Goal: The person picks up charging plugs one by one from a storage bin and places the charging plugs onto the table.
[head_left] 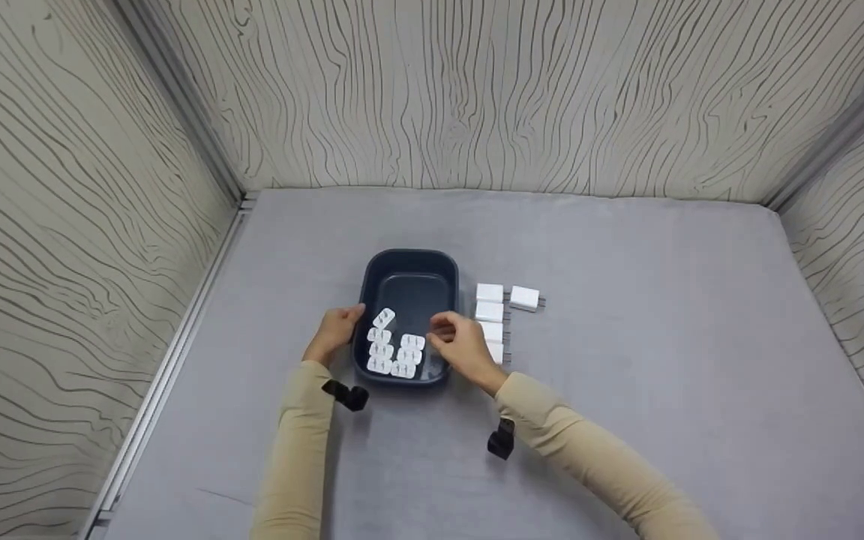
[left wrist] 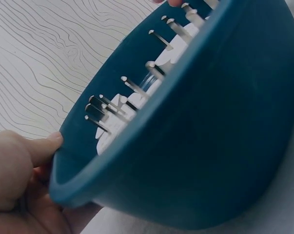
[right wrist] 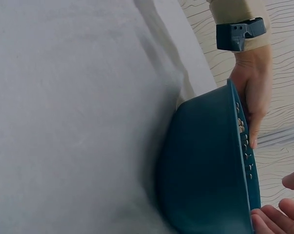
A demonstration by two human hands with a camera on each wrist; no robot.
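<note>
A dark blue plastic bin point(head_left: 417, 294) stands on the table. White plug chargers point(head_left: 381, 350) fill its near part in two rows, prongs upward; one at the far end of the left row sits askew. My left hand point(head_left: 333, 332) grips the bin's left wall, its thumb point(left wrist: 45, 148) on the rim and the other fingers outside below it. Over the right rim is my right hand point(head_left: 464, 349), with loosely bent fingers point(right wrist: 273, 220) at the rim and the thumb apart from them. Nothing shows between them.
Just right of the bin, several white chargers point(head_left: 489, 311) lie in a column with prongs pointing right. The right forearm partly covers the nearest. Another charger point(head_left: 525, 298) lies right of the column's far end. Patterned panels point(head_left: 477, 97) enclose the grey cloth-covered table point(head_left: 664, 337).
</note>
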